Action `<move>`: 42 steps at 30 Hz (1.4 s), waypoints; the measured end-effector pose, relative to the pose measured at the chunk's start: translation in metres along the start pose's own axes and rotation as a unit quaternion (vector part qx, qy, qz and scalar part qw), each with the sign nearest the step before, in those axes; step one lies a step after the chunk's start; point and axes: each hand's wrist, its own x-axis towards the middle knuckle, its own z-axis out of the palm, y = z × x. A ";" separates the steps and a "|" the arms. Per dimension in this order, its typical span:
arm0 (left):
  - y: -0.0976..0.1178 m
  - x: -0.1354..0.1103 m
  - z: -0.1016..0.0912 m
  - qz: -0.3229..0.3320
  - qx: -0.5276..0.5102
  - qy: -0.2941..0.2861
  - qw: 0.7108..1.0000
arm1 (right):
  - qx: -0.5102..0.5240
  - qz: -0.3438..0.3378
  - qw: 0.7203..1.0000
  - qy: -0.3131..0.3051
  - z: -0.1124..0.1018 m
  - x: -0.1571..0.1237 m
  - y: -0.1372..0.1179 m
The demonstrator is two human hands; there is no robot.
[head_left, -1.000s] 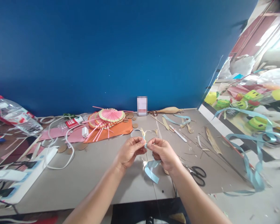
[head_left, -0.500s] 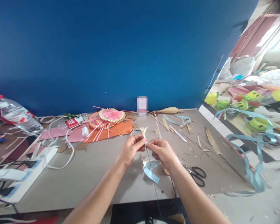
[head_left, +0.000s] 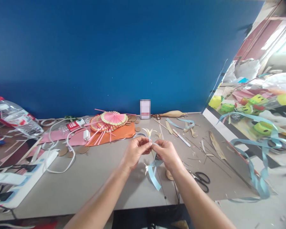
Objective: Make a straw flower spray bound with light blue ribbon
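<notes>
My left hand [head_left: 137, 151] pinches a small pale flower [head_left: 149, 133] just below its cream petals, which fan upward above the fingertips. Close beside it, my right hand [head_left: 167, 155] has thumb and forefinger pressed on a light blue ribbon [head_left: 154, 178] at the flower's base. The ribbon's loose end hangs in a curve under the hands. A thin dark stem [head_left: 160, 176] runs down from the fingers toward the table edge. Another pale flower [head_left: 146, 169] shows below my hands, beside the ribbon. The exact wrap at the fingertips is too small to make out.
Black-handled scissors [head_left: 201, 181] lie right of my right forearm. Dry husk pieces [head_left: 216, 145] and a white-handled knife-like tool [head_left: 181, 138] lie farther back. Left are paper fans [head_left: 113, 118], a white cable [head_left: 71, 159], a power strip [head_left: 28, 184] and a plastic bottle [head_left: 19, 117].
The flower has turned, and its petals now look more spread and upright. The hanging ribbon and the lower part of the stem have shifted slightly. Both hands stay in nearly the same place.
</notes>
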 end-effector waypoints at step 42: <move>-0.010 0.006 -0.058 0.021 -0.311 -0.070 0.948 | -0.633 -0.117 0.750 -0.152 -0.004 -0.007 0.058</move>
